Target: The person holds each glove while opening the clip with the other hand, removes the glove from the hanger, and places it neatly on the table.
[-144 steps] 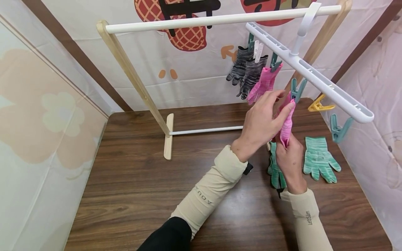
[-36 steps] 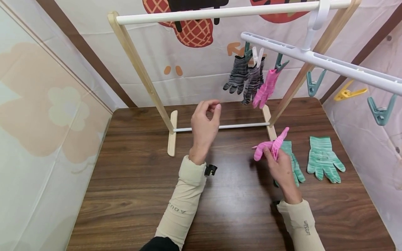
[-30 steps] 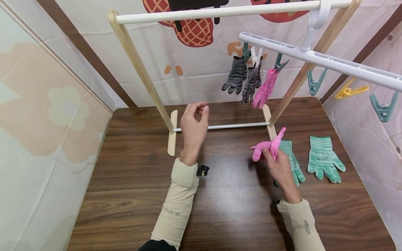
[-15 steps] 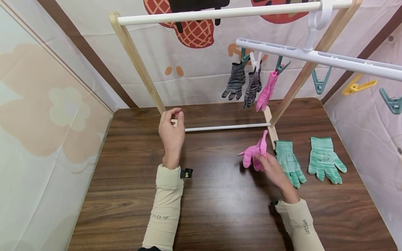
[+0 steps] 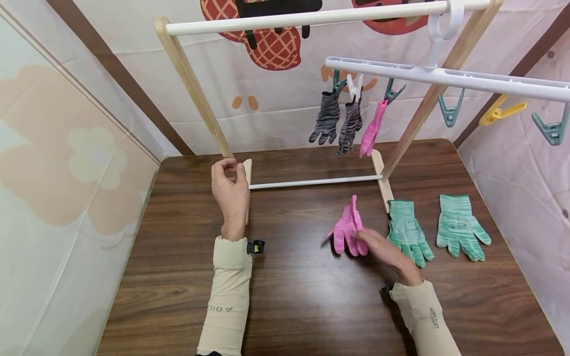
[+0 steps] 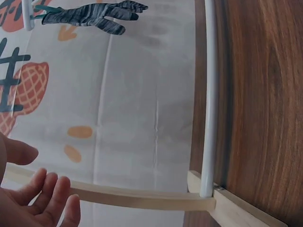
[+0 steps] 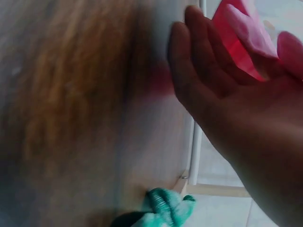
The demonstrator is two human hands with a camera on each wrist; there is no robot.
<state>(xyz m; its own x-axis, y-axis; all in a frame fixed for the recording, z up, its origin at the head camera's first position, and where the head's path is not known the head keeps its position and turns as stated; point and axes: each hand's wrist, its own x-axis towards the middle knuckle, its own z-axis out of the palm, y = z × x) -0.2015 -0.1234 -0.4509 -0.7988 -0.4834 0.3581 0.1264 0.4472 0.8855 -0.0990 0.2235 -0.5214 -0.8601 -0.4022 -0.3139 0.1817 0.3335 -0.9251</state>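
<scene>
My right hand (image 5: 385, 249) holds a pink knit glove (image 5: 345, 230) low over the table, its cuff upward and its fingers hanging down. In the right wrist view that hand's fingers (image 7: 203, 56) are fairly straight beside the pink fabric; the thumb is hidden. By the rack's left foot, my left hand (image 5: 230, 193) holds nothing, its fingers loosely bent. A pink glove (image 5: 373, 129) and two grey-black gloves (image 5: 328, 116) hang from clothespins on a white hanger (image 5: 378, 70). Two green gloves (image 5: 406, 227) lie flat at the right.
The hanger hooks over the white top bar (image 5: 303, 19) of a wooden rack (image 5: 196, 89). Its right half bears a yellow clothespin (image 5: 494, 113) and two teal ones (image 5: 451, 111) without gloves. A lower bar (image 5: 311, 183) crosses the wooden table (image 5: 285, 306).
The pink glove has come off its clothespin; my right hand has carried it down and left over the table. My left hand has moved left, away from the hanger. The hanger has swung.
</scene>
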